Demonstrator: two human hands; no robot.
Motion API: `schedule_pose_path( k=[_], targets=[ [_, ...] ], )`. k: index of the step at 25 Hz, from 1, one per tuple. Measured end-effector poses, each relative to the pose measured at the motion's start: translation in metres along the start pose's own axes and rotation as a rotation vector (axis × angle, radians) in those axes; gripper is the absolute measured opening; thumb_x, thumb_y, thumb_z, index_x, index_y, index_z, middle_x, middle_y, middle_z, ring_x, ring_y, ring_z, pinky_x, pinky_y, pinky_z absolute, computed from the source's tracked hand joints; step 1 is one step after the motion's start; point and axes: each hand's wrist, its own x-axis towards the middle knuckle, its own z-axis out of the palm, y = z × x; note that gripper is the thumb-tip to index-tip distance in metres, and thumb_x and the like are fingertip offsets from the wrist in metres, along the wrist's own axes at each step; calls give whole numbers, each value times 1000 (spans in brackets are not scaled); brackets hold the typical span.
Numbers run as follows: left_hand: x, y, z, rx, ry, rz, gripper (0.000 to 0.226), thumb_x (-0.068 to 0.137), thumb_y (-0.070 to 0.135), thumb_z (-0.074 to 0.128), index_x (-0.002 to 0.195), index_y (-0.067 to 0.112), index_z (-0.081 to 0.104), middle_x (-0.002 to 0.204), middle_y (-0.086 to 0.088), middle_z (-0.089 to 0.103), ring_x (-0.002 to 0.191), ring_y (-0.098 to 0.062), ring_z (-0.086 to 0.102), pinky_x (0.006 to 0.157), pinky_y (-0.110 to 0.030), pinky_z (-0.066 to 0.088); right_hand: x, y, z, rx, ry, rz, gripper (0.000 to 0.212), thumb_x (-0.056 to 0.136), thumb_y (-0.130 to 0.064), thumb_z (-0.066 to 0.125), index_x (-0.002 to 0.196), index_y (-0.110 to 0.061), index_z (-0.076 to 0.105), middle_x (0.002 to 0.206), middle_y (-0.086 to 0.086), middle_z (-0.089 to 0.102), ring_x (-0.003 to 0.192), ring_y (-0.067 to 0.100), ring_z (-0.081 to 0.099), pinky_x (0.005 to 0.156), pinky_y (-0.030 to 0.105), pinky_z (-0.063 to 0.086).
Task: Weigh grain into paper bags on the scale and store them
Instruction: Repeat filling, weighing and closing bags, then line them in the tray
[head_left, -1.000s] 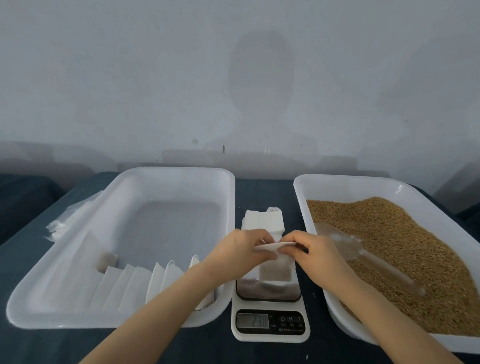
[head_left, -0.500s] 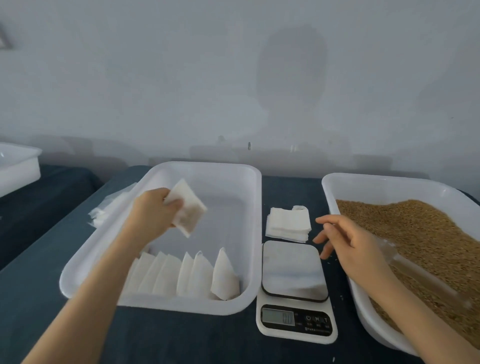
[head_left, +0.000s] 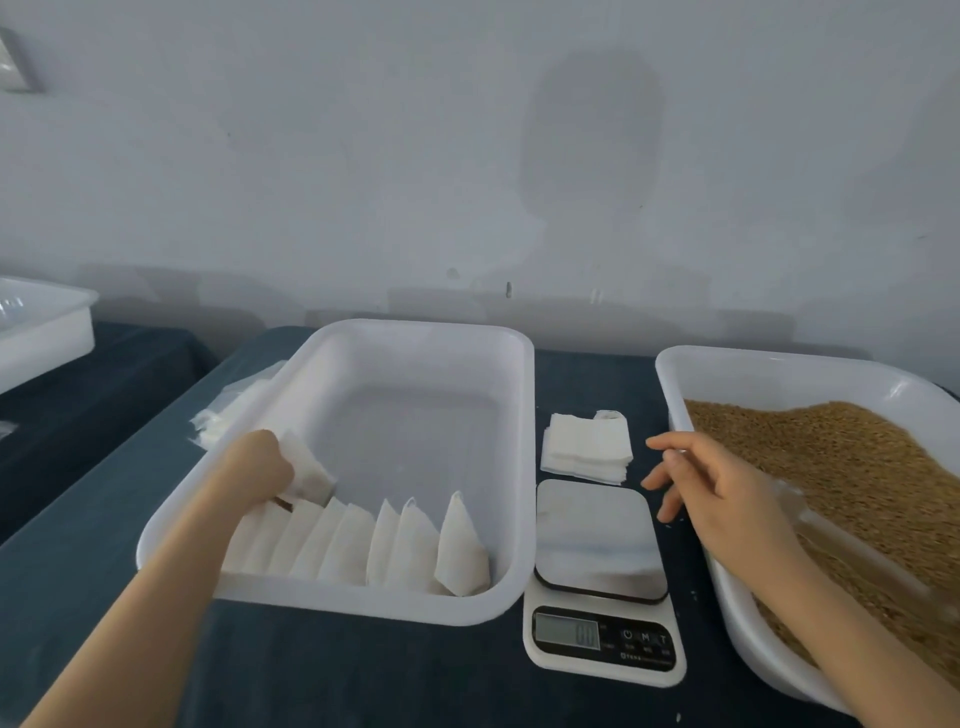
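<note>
On my feed the left hand has its fingers curled round a filled paper bag. It's low inside the white tray, right at the left end of the row of bags standing along the near wall. The right hand is loose, fingers spread, gripping nothing, and it hangs over the gap between the scale and the grain tray. A stack of flat bags lies on the table just behind the scale.
</note>
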Motion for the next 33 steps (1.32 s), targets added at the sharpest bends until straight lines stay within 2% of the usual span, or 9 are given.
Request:
schedule_pose_path(
  k=[3,6,9,13,15,22,25,28,33],
  targets=[
    [-4,9,-6,217,88,-37,17,94,29,51,105,17,56,89,3,53,105,-18,57,96,-31,39,1,1,0,-2,7,0,20,97,-17,44,101,-32,58,77,-8,67,58,4,62,59,9,45],
    [-23,43,-10,50,408,27,26,95,18,49,120,12,45,98,-3,57,101,-26,61,76,-33,43,1,0,0,-1,13,5,21,97,-17,45,101,-33,57,77,-10,66,57,4,62,56,9,45],
    [-45,116,-13,-142,630,349,28,96,14,43,122,17,49,113,-6,63,103,-30,61,76,-32,41,1,1,0,-31,-7,7,20,96,-17,46,100,-33,57,79,-18,64,55,4,61,50,10,43],
    [-68,232,-1,49,547,830,28,94,7,43,118,15,56,114,-6,64,100,-29,60,72,-29,34,1,8,0,-98,-72,23,20,96,-16,46,96,-29,62,73,-12,64,54,4,60,51,12,44],
    [-63,273,17,183,418,918,26,94,4,46,117,11,57,112,-8,63,96,-28,61,71,-30,39,3,11,0,-108,-93,22,21,97,-17,45,96,-29,62,73,-10,64,55,5,60,55,14,47],
    [-27,319,41,374,12,722,33,93,13,56,125,7,53,124,-9,54,110,-28,54,81,-34,41,6,14,3,-116,-109,-30,23,97,-18,46,92,-36,59,70,-12,62,53,6,59,52,18,48],
    [-28,316,43,260,96,765,25,87,1,59,112,4,58,98,-8,55,80,-24,53,69,-32,41,7,14,4,-140,-112,-54,22,97,-18,46,95,-34,61,70,-13,62,56,3,59,52,15,46],
    [-30,313,45,107,159,764,20,89,1,59,108,4,59,89,-7,54,74,-22,53,69,-29,45,7,14,5,-139,-114,-40,22,97,-18,46,95,-34,61,71,-13,62,55,4,58,52,16,47],
    [-37,296,24,-366,161,649,26,95,4,43,120,-1,49,109,-17,59,73,-16,51,67,-21,41,6,16,4,-116,-106,-22,19,97,-18,47,98,-27,63,71,-12,62,55,3,59,51,15,46]
  ],
)
